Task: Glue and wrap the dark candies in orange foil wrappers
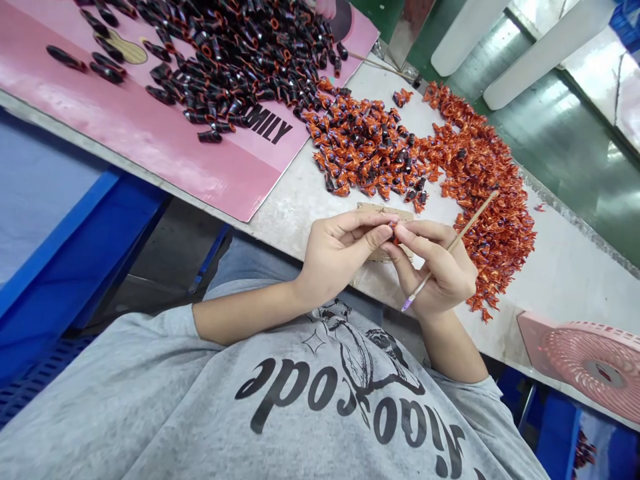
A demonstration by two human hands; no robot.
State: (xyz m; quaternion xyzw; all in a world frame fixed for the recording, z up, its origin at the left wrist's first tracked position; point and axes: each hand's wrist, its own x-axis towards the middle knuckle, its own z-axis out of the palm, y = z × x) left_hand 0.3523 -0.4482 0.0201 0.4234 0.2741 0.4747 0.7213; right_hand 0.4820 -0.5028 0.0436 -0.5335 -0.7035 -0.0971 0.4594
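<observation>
My left hand (340, 250) and my right hand (437, 260) meet at the table's near edge, their fingertips pinching one small orange and dark piece (394, 232) between them. Most of that piece is covered by the fingers. A thin wooden stick (473, 219) with a purple-stained swab tip also lies in my right hand, passing between the fingers and pointing down toward my shirt. Under the fingertips sits a small brown cardboard piece (373, 211). Just beyond it is a heap of orange pieces with dark parts (365, 143).
A large pile of orange pieces (490, 207) spreads along the right. Many black tube-like pieces (245, 53) lie on a pink board (200, 170) at the left. A pink fan (595, 363) stands at the right edge. Blue crates (65, 267) are at the lower left.
</observation>
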